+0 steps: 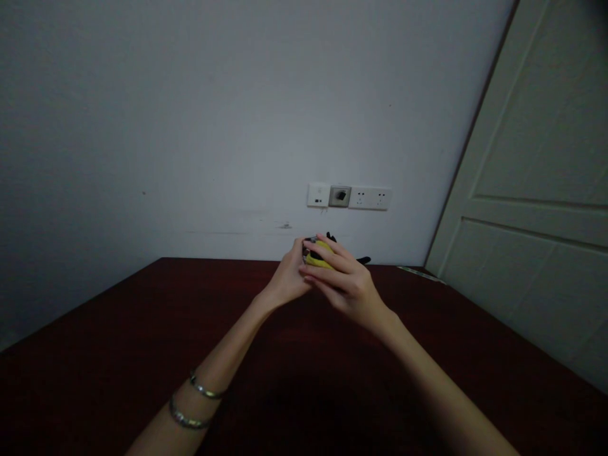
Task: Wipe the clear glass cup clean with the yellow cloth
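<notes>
Both my hands meet above the far middle of a dark red-brown table [118, 354]. Between them is a small yellow object [319, 256] with black and silvery parts; I cannot make out what it is. My right hand [349, 282] wraps its fingers over the top and front of it. My left hand [287, 278] grips it from the left side, fingers closed. Two silver bangles [197, 402] sit on my left forearm.
A plain white wall stands behind the table with a row of white sockets and a grey switch plate [349, 197]. Something small and black [363, 259] lies at the table's back edge behind my hands. A pale panelled door [536, 190] is at the right.
</notes>
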`<state>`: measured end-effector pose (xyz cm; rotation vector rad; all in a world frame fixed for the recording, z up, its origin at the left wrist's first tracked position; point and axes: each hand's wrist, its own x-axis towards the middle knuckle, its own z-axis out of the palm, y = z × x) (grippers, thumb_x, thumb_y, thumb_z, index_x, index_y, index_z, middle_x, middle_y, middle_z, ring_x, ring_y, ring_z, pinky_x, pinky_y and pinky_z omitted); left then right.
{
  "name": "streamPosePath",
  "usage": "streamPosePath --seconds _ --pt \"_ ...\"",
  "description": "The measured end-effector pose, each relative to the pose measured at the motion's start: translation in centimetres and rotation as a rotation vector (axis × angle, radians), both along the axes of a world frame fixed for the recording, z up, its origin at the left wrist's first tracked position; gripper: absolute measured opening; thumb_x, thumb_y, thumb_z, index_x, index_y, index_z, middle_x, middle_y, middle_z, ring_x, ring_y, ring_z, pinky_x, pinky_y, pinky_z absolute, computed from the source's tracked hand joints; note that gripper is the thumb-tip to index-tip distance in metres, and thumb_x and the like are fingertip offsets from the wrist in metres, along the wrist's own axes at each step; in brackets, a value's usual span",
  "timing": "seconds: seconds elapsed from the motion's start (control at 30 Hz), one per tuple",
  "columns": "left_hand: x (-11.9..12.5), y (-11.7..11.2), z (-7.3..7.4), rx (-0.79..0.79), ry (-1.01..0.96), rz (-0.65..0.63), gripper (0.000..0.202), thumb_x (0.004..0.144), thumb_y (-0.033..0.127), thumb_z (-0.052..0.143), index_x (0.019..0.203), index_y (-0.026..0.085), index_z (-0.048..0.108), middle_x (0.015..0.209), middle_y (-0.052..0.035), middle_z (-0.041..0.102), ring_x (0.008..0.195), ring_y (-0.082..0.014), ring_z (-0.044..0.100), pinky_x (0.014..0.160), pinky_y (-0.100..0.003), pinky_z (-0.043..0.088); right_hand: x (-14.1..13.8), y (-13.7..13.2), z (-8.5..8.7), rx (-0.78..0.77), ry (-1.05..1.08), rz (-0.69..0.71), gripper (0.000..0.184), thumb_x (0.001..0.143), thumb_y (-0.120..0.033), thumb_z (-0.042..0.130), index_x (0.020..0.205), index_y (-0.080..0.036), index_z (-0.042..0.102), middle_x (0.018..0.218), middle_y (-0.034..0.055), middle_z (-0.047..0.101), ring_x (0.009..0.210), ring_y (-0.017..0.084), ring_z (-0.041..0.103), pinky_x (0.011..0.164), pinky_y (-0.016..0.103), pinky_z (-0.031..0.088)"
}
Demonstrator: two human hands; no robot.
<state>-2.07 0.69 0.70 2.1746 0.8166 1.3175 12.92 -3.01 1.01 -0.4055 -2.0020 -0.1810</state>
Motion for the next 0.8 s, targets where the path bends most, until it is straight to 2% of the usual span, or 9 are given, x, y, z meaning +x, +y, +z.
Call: streamPosePath --seconds 0.07,0.17,0.27,0.33,0.5,0.57,0.7,0.8 --pt "0.1 0.0 0.0 -0.045 -0.025 -0.007 0.062 0.065 0.028 0.072 0.116 0.014 0.041 0.11 -0.013 0.061 0.094 -0.0242 0.062 0.078 -0.038 0.049 0.0 0.1 0.0 -0.042 0.115 0.001 0.028 0.081 -0.016 0.062 0.105 -0.029 0.069 0.131 0.0016 0.057 0.129 0.023 0.045 0.107 0.048 0.038" --pt "0.5 -0.2 -0.1 -0.141 -0.099 -0.048 0.072 0.058 0.031 0.08 0.117 0.015 0.043 0.112 -0.0127 0.061 0.098 -0.0248 0.06 0.083 -0.039 0.049 0.1 0.5 0.0 -0.211 0.374 0.017 0.022 0.082 -0.02 0.062 0.1 -0.029 0.071 0.125 0.0028 0.061 0.118 0.022 0.056 0.104 0.046 0.042" --pt "0.8 -0.3 -0.3 -0.193 -0.17 -0.111 0.072 0.057 0.033 0.081 0.116 0.014 0.046 0.114 -0.0132 0.06 0.102 -0.0246 0.059 0.088 -0.04 0.047 0.4 0.8 0.1 -0.341 0.508 0.072 0.019 0.081 -0.024 0.063 0.097 -0.029 0.072 0.12 0.0027 0.065 0.114 0.021 0.059 0.101 0.044 0.045" --pt "0.8 -0.3 -0.2 -0.23 -0.208 -0.167 0.069 0.058 0.032 0.081 0.115 0.012 0.047 0.113 -0.0136 0.06 0.102 -0.0242 0.059 0.089 -0.04 0.046 0.7 0.7 0.4 -0.351 0.468 0.101 0.018 0.081 -0.025 0.063 0.096 -0.03 0.072 0.12 0.002 0.064 0.114 0.022 0.059 0.101 0.044 0.045" --pt "0.4 -0.1 0.1 -0.296 -0.273 -0.276 0.068 0.057 0.024 0.079 0.117 0.015 0.048 0.112 -0.0109 0.06 0.1 -0.0242 0.059 0.086 -0.041 0.047 0.9 -0.3 1.0 -0.243 0.234 0.112 0.022 0.078 -0.021 0.066 0.097 -0.032 0.072 0.123 0.0003 0.062 0.119 0.023 0.055 0.105 0.05 0.039" --pt "0.3 -0.3 0.3 -0.313 -0.265 -0.298 0.069 0.057 0.023 0.08 0.117 0.016 0.048 0.108 -0.0094 0.06 0.096 -0.0223 0.059 0.083 -0.039 0.047 0.8 -0.3 1.0 -0.253 0.266 0.109 0.021 0.078 -0.022 0.066 0.096 -0.032 0.072 0.122 0.0006 0.063 0.118 0.023 0.056 0.104 0.05 0.041" --pt "0.3 -0.7 0.5 -0.364 -0.231 -0.335 0.067 0.055 0.027 0.082 0.11 0.014 0.047 0.094 -0.0051 0.06 0.078 -0.0154 0.059 0.069 -0.032 0.049 0.6 0.5 0.5 -0.363 0.467 0.111 0.018 0.081 -0.028 0.063 0.096 -0.03 0.072 0.119 0.0021 0.065 0.112 0.021 0.06 0.101 0.045 0.044" --pt "0.1 -0.8 0.5 -0.396 -0.18 -0.358 0.068 0.056 0.03 0.082 0.111 0.015 0.044 0.085 -0.0015 0.057 0.066 -0.0115 0.056 0.057 -0.027 0.049 1.2 0.9 0.4 -0.395 0.452 0.109 0.019 0.083 -0.032 0.06 0.097 -0.028 0.072 0.119 0.0038 0.066 0.112 0.021 0.06 0.101 0.044 0.044"
